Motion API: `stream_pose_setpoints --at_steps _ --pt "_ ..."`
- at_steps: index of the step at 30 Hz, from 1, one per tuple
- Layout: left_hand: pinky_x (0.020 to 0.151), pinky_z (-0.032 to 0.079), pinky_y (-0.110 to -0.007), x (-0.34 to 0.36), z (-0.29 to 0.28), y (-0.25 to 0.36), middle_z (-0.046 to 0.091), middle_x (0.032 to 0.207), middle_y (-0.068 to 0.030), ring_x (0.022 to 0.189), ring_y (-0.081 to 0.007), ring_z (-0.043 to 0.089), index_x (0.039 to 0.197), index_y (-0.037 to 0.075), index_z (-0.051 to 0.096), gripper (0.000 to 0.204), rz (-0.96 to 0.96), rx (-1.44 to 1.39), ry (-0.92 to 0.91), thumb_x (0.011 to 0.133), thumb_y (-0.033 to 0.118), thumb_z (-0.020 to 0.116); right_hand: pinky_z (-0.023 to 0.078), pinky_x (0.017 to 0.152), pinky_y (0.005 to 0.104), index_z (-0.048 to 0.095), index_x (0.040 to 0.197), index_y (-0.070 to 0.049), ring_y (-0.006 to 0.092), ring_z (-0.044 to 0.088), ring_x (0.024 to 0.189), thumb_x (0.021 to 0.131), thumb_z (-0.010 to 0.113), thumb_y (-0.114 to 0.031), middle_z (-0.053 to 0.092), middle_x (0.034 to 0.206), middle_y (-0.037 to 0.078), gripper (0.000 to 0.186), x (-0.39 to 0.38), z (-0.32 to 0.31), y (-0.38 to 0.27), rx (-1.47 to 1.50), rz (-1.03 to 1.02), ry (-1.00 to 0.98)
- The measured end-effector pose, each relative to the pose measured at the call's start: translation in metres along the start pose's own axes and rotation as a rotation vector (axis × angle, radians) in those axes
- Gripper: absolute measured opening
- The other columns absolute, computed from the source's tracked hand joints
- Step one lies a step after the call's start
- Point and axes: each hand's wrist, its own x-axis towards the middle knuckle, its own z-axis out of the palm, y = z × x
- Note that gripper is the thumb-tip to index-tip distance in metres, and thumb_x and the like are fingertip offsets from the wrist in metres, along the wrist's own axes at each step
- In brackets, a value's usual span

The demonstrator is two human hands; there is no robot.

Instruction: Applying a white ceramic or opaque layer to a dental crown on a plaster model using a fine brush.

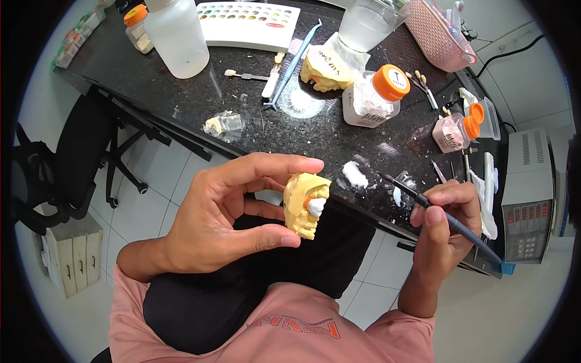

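My left hand point(212, 212) grips a yellow plaster dental model point(298, 202) by its edges, between the thumb below and the fingers above. On the model sits a white tooth build-up point(315, 207) with an orange patch beside it. My right hand point(449, 221) is closed around a thin dark brush point(457, 228), its fine tip pointing left, apart from the model. That tip hovers near a heap of white powder point(354, 174) on the black bench. A wet white smear point(398, 195) lies just right of the heap.
A second yellow plaster model point(327, 69) stands farther back, beside an orange-capped powder jar point(372, 100). Behind are a blue double-ended tool point(295, 63), a glass of water point(369, 27), a plastic bottle point(178, 42) and a white palette point(248, 27). A grey machine point(525, 199) stands right.
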Motion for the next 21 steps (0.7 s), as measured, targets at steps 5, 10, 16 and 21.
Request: stream_pose_setpoints --at_steps 5,10,16,21 --pt "0.092 0.052 -0.037 0.001 0.000 0.002 0.055 0.117 -0.0125 0.112 -0.0276 0.058 0.128 -0.003 0.046 0.067 0.002 0.062 -0.001 0.070 0.004 0.079 0.054 0.058 0.0199 0.056 0.088 0.004 0.0133 0.066 0.065 0.084 0.060 -0.001 0.060 0.077 0.009 0.008 0.001 0.003 -0.003 0.022 0.164 0.026" --pt "0.092 0.052 -0.034 0.002 -0.001 0.003 0.056 0.110 -0.0115 0.111 -0.0257 0.058 0.127 -0.003 0.049 0.065 0.040 0.167 -0.045 0.069 0.001 0.079 0.054 0.057 0.0199 0.055 0.087 0.003 0.0109 0.064 0.063 0.084 0.059 -0.001 0.060 0.075 0.009 0.007 0.002 0.000 0.003 0.036 0.154 0.014" --pt "0.090 0.053 -0.032 0.002 -0.001 0.002 0.056 0.111 -0.0119 0.110 -0.0228 0.058 0.125 -0.003 0.052 0.063 0.053 0.177 -0.046 0.068 0.000 0.079 0.052 0.056 0.0190 0.055 0.087 0.003 0.0097 0.062 0.061 0.084 0.060 -0.002 0.060 0.076 0.009 0.008 0.002 -0.002 0.006 0.015 0.130 -0.005" --pt "0.091 0.051 -0.034 0.003 0.007 0.005 0.056 0.114 -0.0134 0.107 -0.0239 0.060 0.134 -0.004 0.041 0.068 -0.092 -0.026 0.050 0.076 0.011 0.076 0.051 0.055 0.0183 0.055 0.086 0.003 0.0099 0.063 0.062 0.081 0.062 0.001 0.060 0.074 0.009 0.009 0.002 0.001 0.005 -0.004 0.143 0.013"
